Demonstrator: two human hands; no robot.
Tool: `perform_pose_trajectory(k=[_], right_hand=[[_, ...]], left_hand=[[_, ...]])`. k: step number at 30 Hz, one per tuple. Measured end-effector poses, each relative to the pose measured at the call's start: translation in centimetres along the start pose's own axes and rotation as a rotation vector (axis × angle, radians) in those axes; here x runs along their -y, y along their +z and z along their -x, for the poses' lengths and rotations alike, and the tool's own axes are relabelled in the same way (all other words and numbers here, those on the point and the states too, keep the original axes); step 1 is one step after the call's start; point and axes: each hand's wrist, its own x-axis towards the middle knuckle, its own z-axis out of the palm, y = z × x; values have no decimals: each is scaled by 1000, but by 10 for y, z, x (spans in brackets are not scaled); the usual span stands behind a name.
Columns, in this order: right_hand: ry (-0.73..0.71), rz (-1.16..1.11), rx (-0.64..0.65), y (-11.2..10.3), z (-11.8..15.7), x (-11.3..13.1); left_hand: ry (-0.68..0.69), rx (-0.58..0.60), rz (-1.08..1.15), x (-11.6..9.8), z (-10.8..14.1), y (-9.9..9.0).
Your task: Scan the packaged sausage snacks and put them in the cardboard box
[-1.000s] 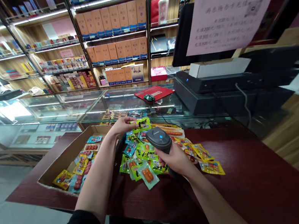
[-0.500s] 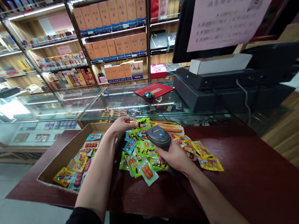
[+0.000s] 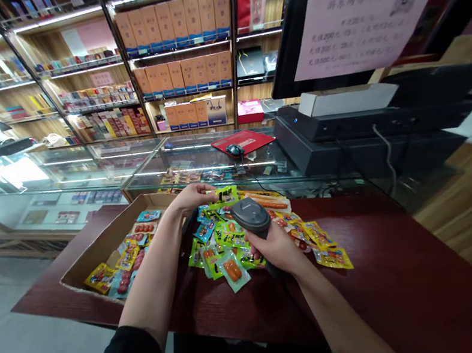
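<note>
We held one green packet (image 3: 228, 195) between the fingertips of our left hand (image 3: 192, 199), at the far side of the loose pile (image 3: 228, 237). Our right hand (image 3: 279, 249) was closed around the handle of the scanner (image 3: 249, 213), whose head was near this packet. Many packets lay in the pile on the table (image 3: 375, 292), and others were inside the cardboard box (image 3: 101, 238) at the left. Which of them were already scanned, we could not tell; only this one was lifted at the scanner.
</note>
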Motion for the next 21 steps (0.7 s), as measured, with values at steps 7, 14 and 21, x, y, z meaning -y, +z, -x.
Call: perform_pose_trajectory(k=[7,14,21], right_hand=[[55,-42,41,-4,7,7],[49,-62,75,-2,10,4],[68,-14,130,4,0,2]], left_hand=[[83,-96,-88,-6,24,-10],[169,-410,-195,0,109,-80],[55,-775,-356,7,191,-137]])
